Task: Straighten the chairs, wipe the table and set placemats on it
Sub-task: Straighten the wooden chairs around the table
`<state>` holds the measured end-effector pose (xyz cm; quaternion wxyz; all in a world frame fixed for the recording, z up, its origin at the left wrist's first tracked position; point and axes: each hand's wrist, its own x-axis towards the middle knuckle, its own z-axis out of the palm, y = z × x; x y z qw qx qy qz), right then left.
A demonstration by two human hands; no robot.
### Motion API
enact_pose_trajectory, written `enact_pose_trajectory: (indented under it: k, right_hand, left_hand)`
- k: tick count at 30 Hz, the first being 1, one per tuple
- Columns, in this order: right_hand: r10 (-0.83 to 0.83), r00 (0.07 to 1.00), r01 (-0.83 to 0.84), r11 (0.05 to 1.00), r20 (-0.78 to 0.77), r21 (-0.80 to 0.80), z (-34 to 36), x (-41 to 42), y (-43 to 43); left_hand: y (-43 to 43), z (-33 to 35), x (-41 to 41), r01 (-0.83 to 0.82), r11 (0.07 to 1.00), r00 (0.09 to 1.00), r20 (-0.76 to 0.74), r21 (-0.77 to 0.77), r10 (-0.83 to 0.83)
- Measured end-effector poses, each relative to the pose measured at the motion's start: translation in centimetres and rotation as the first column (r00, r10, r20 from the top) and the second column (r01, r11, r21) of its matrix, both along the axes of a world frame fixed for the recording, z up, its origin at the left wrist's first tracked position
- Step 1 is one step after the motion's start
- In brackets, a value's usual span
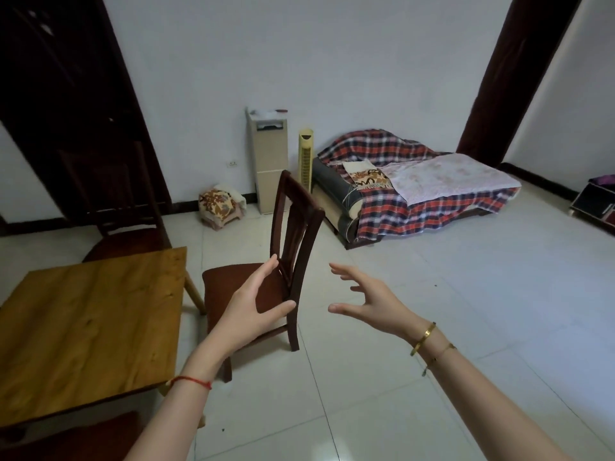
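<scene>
Pale tiled floor point(449, 327), wooden table point(93, 321) at eight o'clock. Dark chair point(294, 221) centre; left hand point(256, 304) and right hand point(369, 297) spread wide, empty.

Chairs point(219, 287): three
Table point(90, 327): one
Hands: two (left hand point(256, 307), right hand point(369, 301))
Sofa point(432, 181): one
Tower fan point(305, 158): one

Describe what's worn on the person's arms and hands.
Both forearms are bare: no sleeves, no gloves. The left hand has a red string bracelet at the wrist. The right hand has a gold bangle and a thinner chain bracelet with a small charm.
</scene>
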<state>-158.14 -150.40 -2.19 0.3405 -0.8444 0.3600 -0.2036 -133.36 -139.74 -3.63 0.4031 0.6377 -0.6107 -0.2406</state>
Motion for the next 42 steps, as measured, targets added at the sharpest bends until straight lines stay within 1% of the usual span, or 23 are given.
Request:
enact_pose_trajectory:
  k: [5,9,11,17,24,27,31,34,38,42]
  right_hand:
    - [0.125,0.991,-0.125,0.992,-0.039,-0.005,0.9,-1.8,-8.6]
    - [0.230,0.972,-0.230,0.973,-0.040,0.006,1.5,-2.4,-15.3]
    - [0.272,0.961,-0.271,0.962,-0.042,0.022,1.5,-2.1,-18.4]
    - [0.386,0.922,-0.384,0.922,-0.032,0.056,0.8,-0.1,-26.2]
    - [0.492,0.869,-0.490,0.871,-0.053,0.043,-1.1,5.0,-36.8]
    - [0.552,0.830,-0.550,0.834,-0.083,0.045,-1.5,8.4,-42.1]
    - [0.641,0.759,-0.641,0.767,-0.113,0.040,-0.4,14.5,-49.5]
    - [0.689,0.716,-0.690,0.723,-0.113,0.042,0.0,19.2,-54.1]
    - [0.764,0.635,-0.766,0.642,-0.118,0.036,-0.1,25.0,-58.0]
    - [0.839,0.535,-0.838,0.542,-0.097,0.068,-0.6,30.5,-60.9]
  left_hand:
    - [-5.9,0.3,-3.1,-0.128,0.992,0.992,-0.003,-0.001,0.128]
    - [-9.8,0.1,-4.8,-0.234,0.972,0.972,-0.037,-0.032,0.233]
    - [-11.3,-0.1,-5.4,-0.274,0.962,0.960,-0.059,-0.017,0.272]
    - [-15.7,-0.3,-5.6,-0.359,0.933,0.925,-0.128,0.014,0.358]
    - [-23.3,-2.2,-2.9,-0.471,0.882,0.869,-0.164,0.013,0.467]
    - [-26.5,-2.9,-1.2,-0.553,0.833,0.819,-0.181,0.004,0.544]
    - [-31.5,-2.6,1.3,-0.697,0.716,0.706,-0.197,-0.022,0.681]
    - [-35.1,-2.0,3.5,-0.750,0.661,0.653,-0.181,-0.020,0.735]
    - [-38.3,-1.4,5.6,-0.811,0.585,0.578,-0.176,-0.015,0.796]
    - [-39.8,-1.2,7.6,-0.883,0.469,0.461,-0.144,0.021,0.876]
